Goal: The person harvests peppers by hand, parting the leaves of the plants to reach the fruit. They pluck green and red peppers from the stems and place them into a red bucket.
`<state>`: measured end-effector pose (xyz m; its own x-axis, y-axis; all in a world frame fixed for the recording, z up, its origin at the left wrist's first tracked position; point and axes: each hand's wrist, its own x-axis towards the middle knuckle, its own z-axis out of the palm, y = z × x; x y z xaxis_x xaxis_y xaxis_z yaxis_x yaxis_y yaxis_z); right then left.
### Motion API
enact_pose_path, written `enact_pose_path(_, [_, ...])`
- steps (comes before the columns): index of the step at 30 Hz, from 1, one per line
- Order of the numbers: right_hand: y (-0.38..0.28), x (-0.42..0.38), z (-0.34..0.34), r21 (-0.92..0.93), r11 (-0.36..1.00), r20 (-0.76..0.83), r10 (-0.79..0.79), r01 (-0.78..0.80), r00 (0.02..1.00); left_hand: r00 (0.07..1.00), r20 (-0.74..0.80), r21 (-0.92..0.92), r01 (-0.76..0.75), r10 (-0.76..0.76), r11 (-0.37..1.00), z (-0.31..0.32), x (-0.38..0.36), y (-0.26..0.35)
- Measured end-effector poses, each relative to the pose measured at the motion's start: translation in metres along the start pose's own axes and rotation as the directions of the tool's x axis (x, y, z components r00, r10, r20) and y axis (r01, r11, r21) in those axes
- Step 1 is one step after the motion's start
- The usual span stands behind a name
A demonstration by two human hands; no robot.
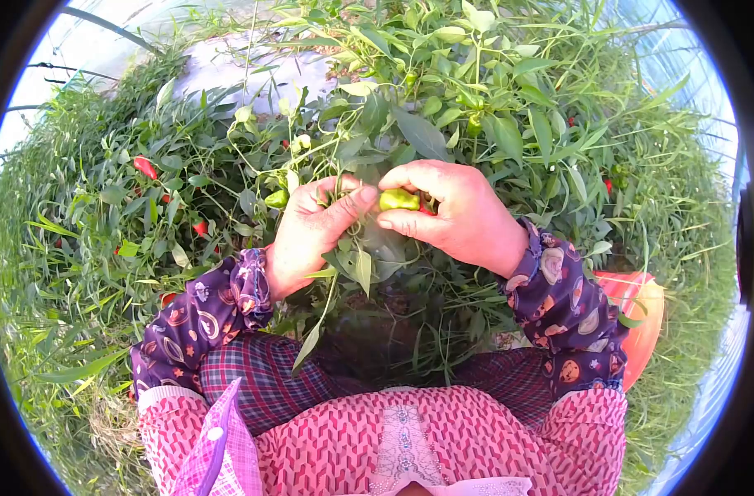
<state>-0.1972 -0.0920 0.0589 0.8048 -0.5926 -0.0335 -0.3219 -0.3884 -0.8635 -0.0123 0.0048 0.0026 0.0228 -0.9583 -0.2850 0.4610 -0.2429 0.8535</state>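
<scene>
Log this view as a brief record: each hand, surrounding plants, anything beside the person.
left hand: fingers closed on leafy growth
right hand: holding yellow-green pepper, something red beside it
plants: red peppers at left, green pepper near left hand
person's right: orange-red object, identity unclear

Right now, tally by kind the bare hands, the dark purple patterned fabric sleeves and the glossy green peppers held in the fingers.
Bare hands, left hand and right hand: 2
Dark purple patterned sleeves, left sleeve and right sleeve: 2
Glossy green pepper: 1
Total: 5
Mostly hidden red bit beside it: not counted.
</scene>
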Motion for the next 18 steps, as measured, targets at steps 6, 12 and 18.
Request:
enact_pose_path(6, [0.012,-0.012,-0.008,0.546,0.799,0.208,0.165,-0.254,0.964,0.989,0.145,0.169,0.018,-0.042,0.986,0.000,-0.012,0.003])
enact_pose_path(12, [0.017,-0.062,-0.084,0.908,0.414,-0.041,0.224,-0.057,0.974,0.974,0.220,0.234,-0.106,0.054,0.967,-0.008,-0.010,0.001])
enact_pose_path(18, [0.040,-0.220,-0.223,0.028,0.840,-0.825,0.325,-0.542,0.462,0.907,0.385,0.596,-0.387,0.172,0.704,-0.002,-0.013,-0.002])
